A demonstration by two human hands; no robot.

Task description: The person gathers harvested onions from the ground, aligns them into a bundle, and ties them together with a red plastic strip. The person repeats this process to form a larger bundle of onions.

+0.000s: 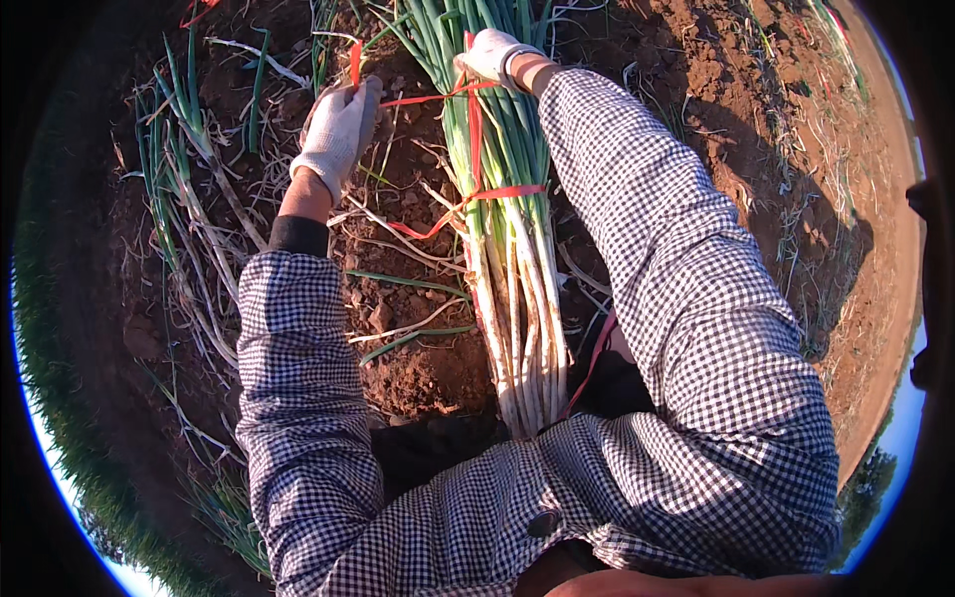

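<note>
A large bundle of long green onions (515, 261) lies before me, white stems towards my body and green leaves pointing away. Red plastic twine (511, 192) wraps around its middle, with a loose end on the left. Another length runs across the leaves. My left hand (339, 123), in a white glove, is closed on that red twine left of the bundle, and a piece sticks up above the fingers. My right hand (492, 56), also gloved, grips red twine against the green leaves at the bundle's upper part. Its fingertips are partly hidden.
Loose green onions (190, 201) lie on the soil at the left, with more leaves (224, 515) at lower left. Dry stalks and roots are scattered over brown clods (418, 373). Tilled soil (716, 89) with plant debris stretches to the right. Green growth (67, 418) borders the far left.
</note>
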